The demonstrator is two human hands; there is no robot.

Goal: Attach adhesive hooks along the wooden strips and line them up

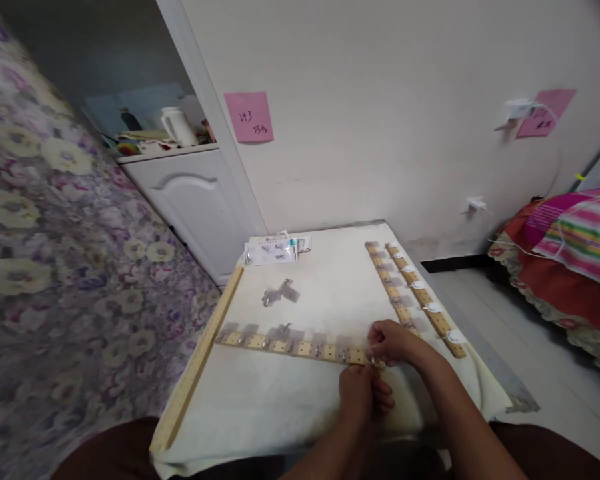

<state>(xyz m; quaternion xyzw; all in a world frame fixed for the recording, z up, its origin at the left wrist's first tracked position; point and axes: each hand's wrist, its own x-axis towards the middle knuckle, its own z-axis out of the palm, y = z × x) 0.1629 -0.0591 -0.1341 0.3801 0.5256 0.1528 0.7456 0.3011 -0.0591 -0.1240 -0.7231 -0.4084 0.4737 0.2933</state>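
A wooden strip (290,347) set with several small metal clips lies across the white cloth-covered table (280,400). Both hands meet at the strip's right end. My right hand (393,342) rests over that end with fingers curled and pinched on it. My left hand (363,393) sits just below, fingers closed around something small I cannot make out. Two more wooden strips (415,297) lie side by side along the table's right edge, with white tags on the outer one.
Loose metal clips (280,292) and clear packets (273,251) lie at the table's far side. A long plain wooden strip (200,357) runs along the left edge. A floral bedspread (55,267) is left, a white cabinet (190,200) behind, striped bedding (575,247) right.
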